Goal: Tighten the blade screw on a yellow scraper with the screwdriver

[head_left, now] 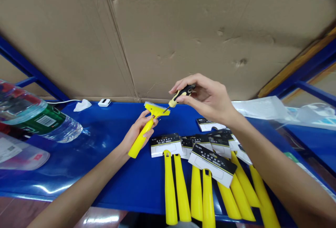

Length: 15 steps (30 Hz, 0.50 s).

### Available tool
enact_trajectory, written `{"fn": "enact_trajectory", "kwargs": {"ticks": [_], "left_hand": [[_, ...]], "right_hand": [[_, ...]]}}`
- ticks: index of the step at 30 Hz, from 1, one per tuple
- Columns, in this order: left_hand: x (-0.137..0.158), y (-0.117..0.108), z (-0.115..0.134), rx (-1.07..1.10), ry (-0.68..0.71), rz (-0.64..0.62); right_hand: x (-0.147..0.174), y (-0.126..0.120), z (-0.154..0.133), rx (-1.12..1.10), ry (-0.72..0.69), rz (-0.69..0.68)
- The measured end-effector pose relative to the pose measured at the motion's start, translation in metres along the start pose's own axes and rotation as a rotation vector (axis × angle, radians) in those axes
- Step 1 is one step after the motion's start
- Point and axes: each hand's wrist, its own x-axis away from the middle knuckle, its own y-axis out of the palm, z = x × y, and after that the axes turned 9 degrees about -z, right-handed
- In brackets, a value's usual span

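My left hand point(140, 130) is closed round a yellow scraper point(142, 139), just below its wide head, which points up and away from me. In my right hand point(207, 96) is a small screwdriver point(181, 95) with a black and cream handle, pinched between thumb and fingers. Its thin shaft slants down to the left, and the tip meets the right part of the scraper head. Whether it sits in a screw is too small to tell. Nearest below my hands lie several yellow handles point(170, 189) with black and white header cards point(212, 165).
A large water bottle point(44, 119) and a clear plastic container point(21, 152) stand at the left of the blue table point(105, 172). A crumpled tissue point(82, 105) and a small white device point(104, 102) lie along the cardboard wall point(183, 28). Plastic bags point(262, 107) lie at right.
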Motion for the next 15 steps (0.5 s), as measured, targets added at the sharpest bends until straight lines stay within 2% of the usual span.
{"fn": "enact_trajectory", "kwargs": {"ticks": [8, 12, 15], "left_hand": [[0.0, -0.0072, -0.0032, -0.053, 0.003, 0.004], [-0.0013, -0.0067, -0.0039, -0.061, -0.016, 0.061], [-0.0014, -0.0036, -0.0018, -0.025, -0.014, 0.047]], "right_hand": [[0.0009, -0.0025, 0.0012, 0.171, -0.046, -0.041], [0.0026, -0.0054, -0.0033, 0.141, -0.059, -0.159], [0.0035, -0.0098, -0.0062, 0.156, -0.063, -0.158]]}}
